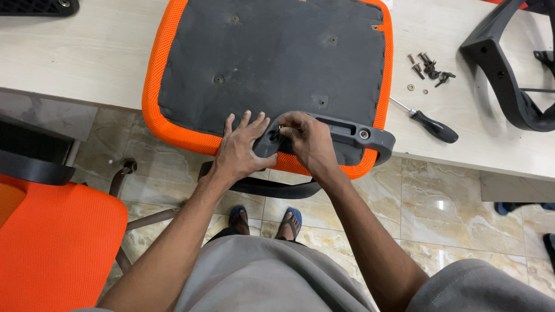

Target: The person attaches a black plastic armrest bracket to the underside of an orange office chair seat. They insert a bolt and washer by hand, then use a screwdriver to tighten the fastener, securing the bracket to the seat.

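At the near edge of the pale worktop (87, 52), the left hand (240, 147) presses flat on the dark plastic armrest bracket (341, 130) lying on the upturned orange mesh seat (167, 75); right hand (309, 141) fingertips pinch a small bolt into its hole. Judged: fastening, calling for the black-handled screwdriver (430, 124).

You stand in furniture assembly workshop; chair parts everywhere: upturned orange seat cushion (272, 63) on pale workbench (87, 52); loose screws (429, 70) and screwdriver (430, 123) beside it; black chair frame (504, 75) at right; finished orange chair (55, 242) on marble-tile floor (439, 208).
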